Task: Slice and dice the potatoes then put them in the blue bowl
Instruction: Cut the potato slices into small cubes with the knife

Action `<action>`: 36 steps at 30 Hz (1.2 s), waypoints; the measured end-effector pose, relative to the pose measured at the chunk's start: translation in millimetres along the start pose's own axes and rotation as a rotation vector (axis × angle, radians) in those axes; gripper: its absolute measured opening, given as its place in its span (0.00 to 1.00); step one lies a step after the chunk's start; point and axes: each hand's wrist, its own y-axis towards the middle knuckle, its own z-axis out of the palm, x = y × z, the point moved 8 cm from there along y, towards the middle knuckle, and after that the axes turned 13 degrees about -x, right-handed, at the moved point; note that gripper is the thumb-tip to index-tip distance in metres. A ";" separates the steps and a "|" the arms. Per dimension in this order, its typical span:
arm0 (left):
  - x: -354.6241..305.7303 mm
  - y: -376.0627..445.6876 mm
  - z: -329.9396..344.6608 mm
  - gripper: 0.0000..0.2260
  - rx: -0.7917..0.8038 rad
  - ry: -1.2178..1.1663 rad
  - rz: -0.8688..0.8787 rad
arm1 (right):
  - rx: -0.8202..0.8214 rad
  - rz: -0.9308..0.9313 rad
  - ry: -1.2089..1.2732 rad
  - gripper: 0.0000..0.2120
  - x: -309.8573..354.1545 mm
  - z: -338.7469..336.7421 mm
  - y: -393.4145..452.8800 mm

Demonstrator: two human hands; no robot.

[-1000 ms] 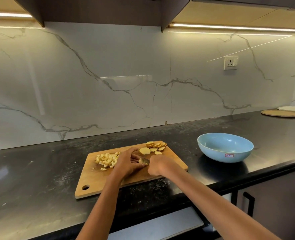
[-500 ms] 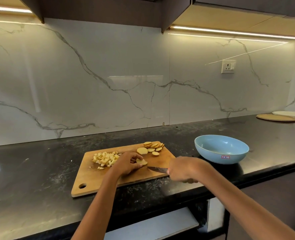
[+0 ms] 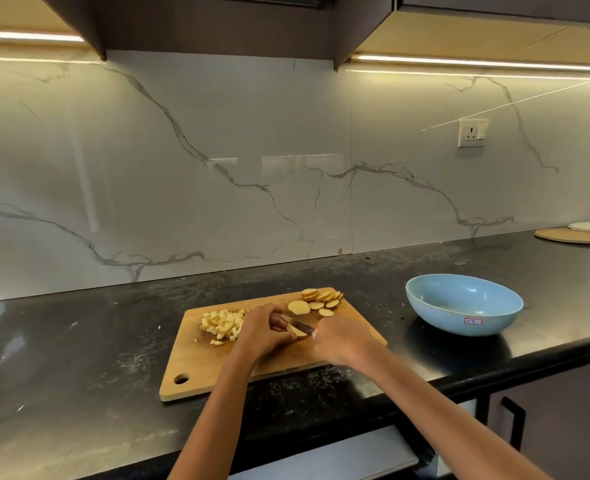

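Back over the cutting board comes the right hand, which 0.5 s ago sat off its near edge; it grips the knife, blade angled up-left across the slice. The left hand curls over that potato slice, pinning it flat so it cannot skid. Its long axis seems to run left-right, roughly crossing the blade. Diced pieces lie left, uncut rounds behind, keeping the cutting spot free. The blue bowl waits on the counter, to the right.
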 end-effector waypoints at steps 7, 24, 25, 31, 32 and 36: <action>-0.6 -0.3 -0.6 0.23 -0.015 -0.003 -0.008 | 0.018 0.011 -0.049 0.14 5.2 5.2 -0.8; -6.9 0.1 7.7 0.25 0.061 0.033 0.078 | 0.186 0.009 0.023 0.11 -21.2 11.7 -32.1; -9.3 -0.2 10.6 0.26 0.093 0.037 0.095 | 0.201 0.000 0.016 0.11 -22.7 8.3 -34.0; -15.8 -0.4 21.2 0.25 0.206 0.049 0.163 | 0.144 -0.017 0.009 0.10 -30.1 -16.9 -32.2; -14.8 -0.5 21.2 0.25 0.209 0.046 0.161 | 0.145 -0.017 0.015 0.11 -29.6 -16.4 -31.9; -16.1 -5.4 22.9 0.25 0.245 0.064 0.180 | 0.129 -0.010 0.013 0.14 -27.8 -13.5 -30.9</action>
